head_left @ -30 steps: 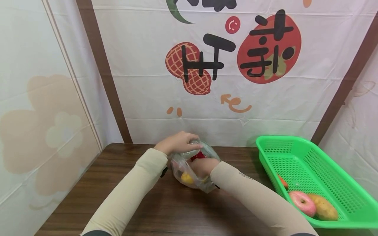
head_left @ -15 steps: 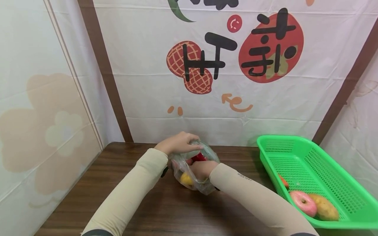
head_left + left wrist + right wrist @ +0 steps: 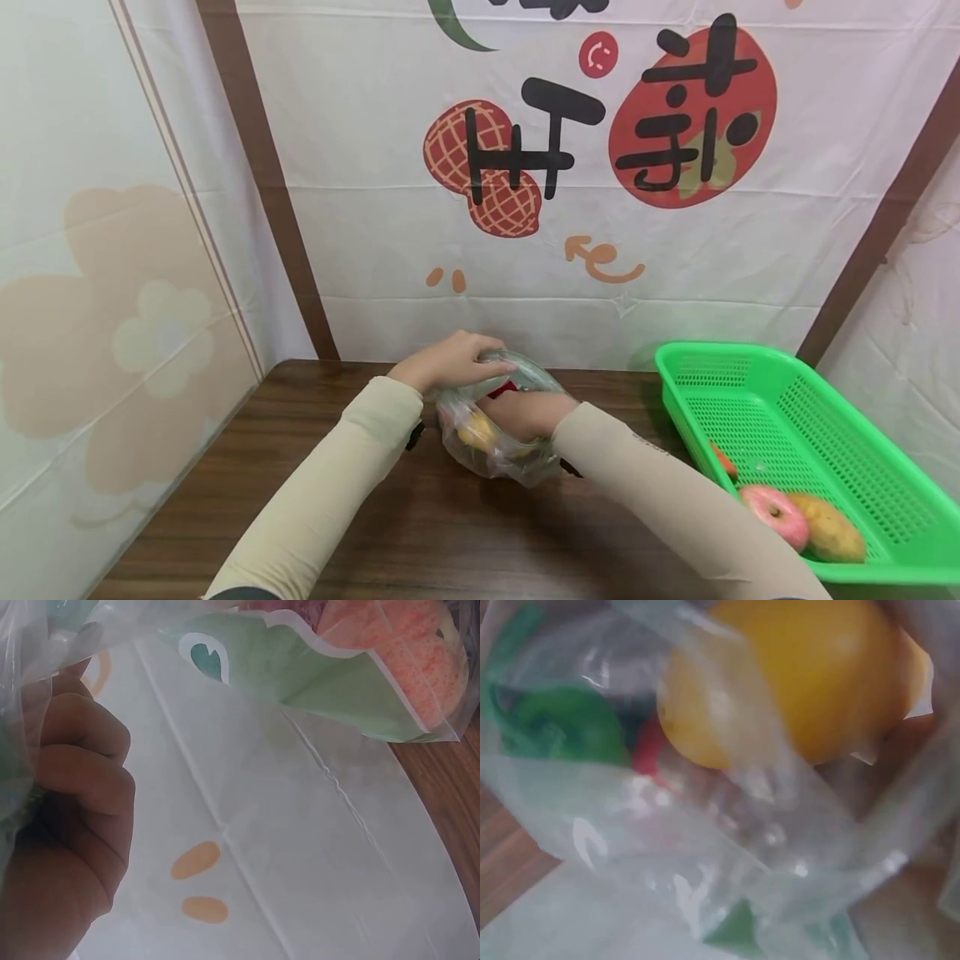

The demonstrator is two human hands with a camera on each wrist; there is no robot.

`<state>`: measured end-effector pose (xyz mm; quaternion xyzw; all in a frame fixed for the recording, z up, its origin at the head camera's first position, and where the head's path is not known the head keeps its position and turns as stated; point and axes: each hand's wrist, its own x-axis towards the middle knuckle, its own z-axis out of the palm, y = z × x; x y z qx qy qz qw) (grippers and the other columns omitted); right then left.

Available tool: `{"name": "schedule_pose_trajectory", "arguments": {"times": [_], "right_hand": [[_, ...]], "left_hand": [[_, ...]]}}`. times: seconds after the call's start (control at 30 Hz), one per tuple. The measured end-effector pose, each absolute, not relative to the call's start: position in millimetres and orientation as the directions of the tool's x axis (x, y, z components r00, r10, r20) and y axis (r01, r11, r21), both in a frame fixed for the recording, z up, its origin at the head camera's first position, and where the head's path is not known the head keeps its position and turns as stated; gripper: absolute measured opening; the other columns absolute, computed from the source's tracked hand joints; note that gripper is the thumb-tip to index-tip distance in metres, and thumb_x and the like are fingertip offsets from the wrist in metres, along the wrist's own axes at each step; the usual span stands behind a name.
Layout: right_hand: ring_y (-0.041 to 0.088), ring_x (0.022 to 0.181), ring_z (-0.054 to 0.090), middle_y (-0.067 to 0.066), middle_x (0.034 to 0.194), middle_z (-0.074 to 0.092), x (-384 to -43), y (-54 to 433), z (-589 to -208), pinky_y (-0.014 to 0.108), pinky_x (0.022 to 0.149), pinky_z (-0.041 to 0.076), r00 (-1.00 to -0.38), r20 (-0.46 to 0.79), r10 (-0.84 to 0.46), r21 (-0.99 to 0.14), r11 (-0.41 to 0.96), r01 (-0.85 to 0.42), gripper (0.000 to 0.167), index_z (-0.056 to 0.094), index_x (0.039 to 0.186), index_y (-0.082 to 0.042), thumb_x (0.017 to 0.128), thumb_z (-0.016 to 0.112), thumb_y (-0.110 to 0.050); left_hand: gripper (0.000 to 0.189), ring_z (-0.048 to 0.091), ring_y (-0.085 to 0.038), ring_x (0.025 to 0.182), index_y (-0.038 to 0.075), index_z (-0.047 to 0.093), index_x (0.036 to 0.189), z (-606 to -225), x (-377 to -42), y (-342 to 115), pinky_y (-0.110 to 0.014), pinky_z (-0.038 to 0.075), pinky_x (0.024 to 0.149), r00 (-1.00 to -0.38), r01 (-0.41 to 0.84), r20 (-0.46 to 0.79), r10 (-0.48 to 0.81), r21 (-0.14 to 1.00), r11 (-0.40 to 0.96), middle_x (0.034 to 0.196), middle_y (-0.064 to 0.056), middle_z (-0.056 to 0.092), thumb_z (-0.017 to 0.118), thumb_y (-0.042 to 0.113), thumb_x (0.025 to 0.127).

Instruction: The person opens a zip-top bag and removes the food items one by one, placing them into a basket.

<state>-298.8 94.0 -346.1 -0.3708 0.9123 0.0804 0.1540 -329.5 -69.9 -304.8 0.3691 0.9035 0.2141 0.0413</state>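
A clear plastic bag (image 3: 480,467) stands on the brown table. My left hand (image 3: 453,360) grips its rim at the back left; in the left wrist view the fingers (image 3: 90,780) curl on the plastic. Down inside the bag's mouth is my right hand (image 3: 525,412), its fingertips hidden. Through the plastic shows a yellow fruit (image 3: 477,431), large in the right wrist view, beside a green pepper-like item (image 3: 562,727). Something red (image 3: 504,388) lies at the right fingers. The left wrist view shows a pinkish-orange, rough-textured item (image 3: 397,660) in the bag.
To the right sits a green plastic basket (image 3: 855,417), holding a pink apple (image 3: 776,515), a potato (image 3: 828,529) and an orange-red item (image 3: 723,458), perhaps a carrot. A printed white cloth (image 3: 375,250) hangs behind the table (image 3: 300,483).
My right wrist has shifted slightly up and right, with the hand still in the bag. The yellow fruit sits a little higher. My left hand stays on the bag's rim.
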Motion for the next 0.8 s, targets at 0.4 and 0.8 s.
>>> {"name": "schedule_pose_trajectory", "arguments": {"times": [0.4,0.8], "right_hand": [[0.011,0.114,0.053,0.008,0.129,0.056,-287.7,110.0,-305.8,0.027,0.098,0.041,-0.573,-0.206,-0.793,0.247,0.524,-0.815,0.034,0.04,0.143,-0.006,0.11,0.037,-0.017],[0.021,0.113,0.06,0.012,0.125,0.062,-288.9,127.0,-285.5,0.034,0.097,0.046,-0.568,-0.078,-0.819,-0.02,0.571,-0.821,0.038,0.041,0.143,-0.003,0.107,0.048,-0.01]], "left_hand": [[0.022,0.058,-0.013,0.072,0.023,0.065,0.098,-303.2,-330.6,-74.2,-0.034,0.048,0.074,-0.714,0.645,0.096,0.693,0.476,0.598,0.078,0.005,0.062,0.051,0.038,0.105],[0.031,0.06,-0.017,0.102,0.021,0.064,0.118,-295.9,-329.9,-74.8,-0.041,0.047,0.093,-0.743,0.627,0.136,0.655,0.483,0.611,0.105,0.003,0.066,0.045,0.043,0.107]]}}
